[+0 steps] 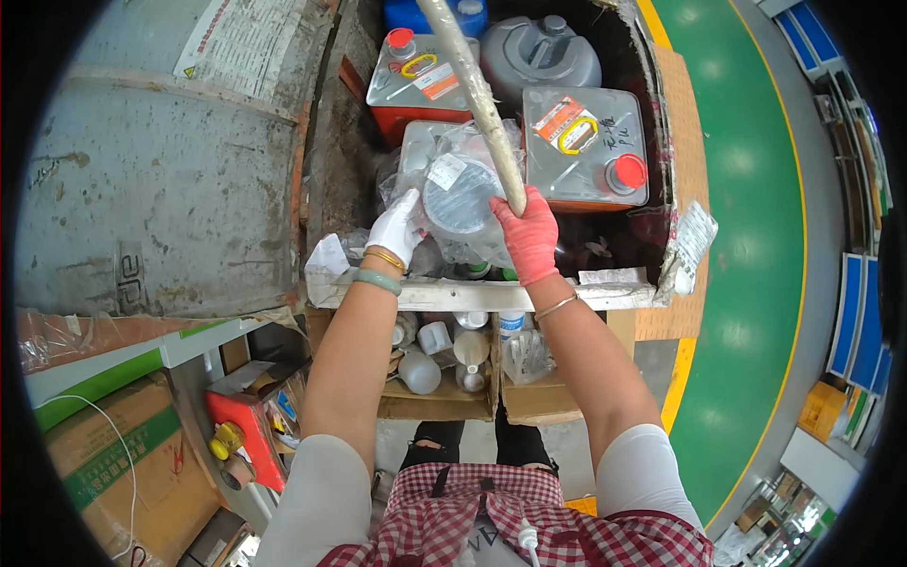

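Observation:
My left hand (397, 230), in a white glove, grips the side of a round clear container wrapped in a plastic bag (460, 197). It is held over a large open bin. My right hand (527, 234), in a red glove, is closed around the lower end of a long pale wooden stick (472, 85). The stick slants up and away to the top of the view. Both hands are close together, just above the bin's white front rim (614, 295).
Inside the bin lie grey jerrycans with red caps (588, 144) and a grey jug (540, 52). A big grey metal drum (161, 161) stands to the left. Cardboard boxes of small bottles (444, 364) sit below the rim. Green floor with a yellow line (746, 236) runs on the right.

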Available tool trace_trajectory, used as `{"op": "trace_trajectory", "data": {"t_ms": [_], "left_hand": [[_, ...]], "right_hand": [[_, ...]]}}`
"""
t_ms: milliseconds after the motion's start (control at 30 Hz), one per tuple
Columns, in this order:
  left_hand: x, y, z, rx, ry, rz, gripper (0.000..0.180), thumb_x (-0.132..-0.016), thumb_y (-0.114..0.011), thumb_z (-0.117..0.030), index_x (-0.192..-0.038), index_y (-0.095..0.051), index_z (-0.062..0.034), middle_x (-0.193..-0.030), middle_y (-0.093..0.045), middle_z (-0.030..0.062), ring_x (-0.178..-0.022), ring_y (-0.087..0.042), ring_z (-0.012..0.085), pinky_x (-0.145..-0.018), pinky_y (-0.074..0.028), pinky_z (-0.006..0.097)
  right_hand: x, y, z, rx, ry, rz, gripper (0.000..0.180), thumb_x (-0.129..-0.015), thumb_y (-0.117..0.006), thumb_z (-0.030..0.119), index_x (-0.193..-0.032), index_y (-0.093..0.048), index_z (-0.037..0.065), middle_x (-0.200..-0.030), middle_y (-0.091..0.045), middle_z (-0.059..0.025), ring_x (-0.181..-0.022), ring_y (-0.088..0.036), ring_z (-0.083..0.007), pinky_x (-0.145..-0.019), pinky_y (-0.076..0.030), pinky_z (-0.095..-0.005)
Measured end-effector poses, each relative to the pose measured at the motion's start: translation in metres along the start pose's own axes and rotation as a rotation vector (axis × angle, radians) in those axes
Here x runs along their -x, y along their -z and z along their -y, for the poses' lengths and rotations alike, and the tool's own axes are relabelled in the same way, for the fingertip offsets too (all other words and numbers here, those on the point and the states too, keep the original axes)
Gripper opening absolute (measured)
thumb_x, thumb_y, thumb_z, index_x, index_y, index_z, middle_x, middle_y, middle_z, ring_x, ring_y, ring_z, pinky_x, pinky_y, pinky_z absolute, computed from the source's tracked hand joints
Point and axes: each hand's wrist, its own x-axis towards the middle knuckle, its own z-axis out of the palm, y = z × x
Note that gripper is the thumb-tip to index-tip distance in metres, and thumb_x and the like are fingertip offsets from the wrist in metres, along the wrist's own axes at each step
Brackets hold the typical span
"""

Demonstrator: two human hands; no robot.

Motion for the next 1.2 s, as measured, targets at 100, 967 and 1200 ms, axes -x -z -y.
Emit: {"op": "trace_trajectory", "data": {"t_ms": [100,967,1200], "left_hand": [[-0.005,0.003,0.005,-0.033,-0.012,0.018,0.031,-0.083,-0.062,-0.03,-0.112,-0.057,-0.0183,-0.104,-0.059,-0.0011,-0.09,-0.052,0.0152,-0.073,-0.036,0.032],[0.016,-0.05,-0.007,-0.496,-0.779,-0.378,0.011,-0.086,-0.054,-0.011,-0.088,-0.052,-0.0005,-0.083,-0.059,0.0095,-0.072,-0.053,0.0164,-0.069,-0.044,0.031],[0.036,-0.067,0.001,-0.545,-0.865,-0.387,0.016,-0.087,-0.052,-0.014,-0.094,-0.05,0.0002,-0.085,-0.057,0.0114,-0.072,-0.054,0.0182,-0.069,-0.045,0.033]], "right_hand": [[-0.009,-0.014,-0.002,0.148,0.032,-0.003,0.032,-0.074,-0.07,0.027,-0.092,-0.058,0.004,-0.091,-0.057,-0.0158,-0.08,-0.056,-0.0331,-0.071,-0.044,-0.0396],[-0.018,-0.032,-0.012,0.307,0.143,-0.087,0.029,-0.077,-0.064,0.023,-0.094,-0.055,0.0,-0.094,-0.055,-0.0178,-0.081,-0.055,-0.0368,-0.071,-0.046,-0.0407],[-0.017,-0.035,-0.022,0.237,0.126,-0.165,0.031,-0.076,-0.065,0.024,-0.094,-0.055,0.0,-0.093,-0.055,-0.0184,-0.081,-0.055,-0.0374,-0.072,-0.046,-0.0403]]}}
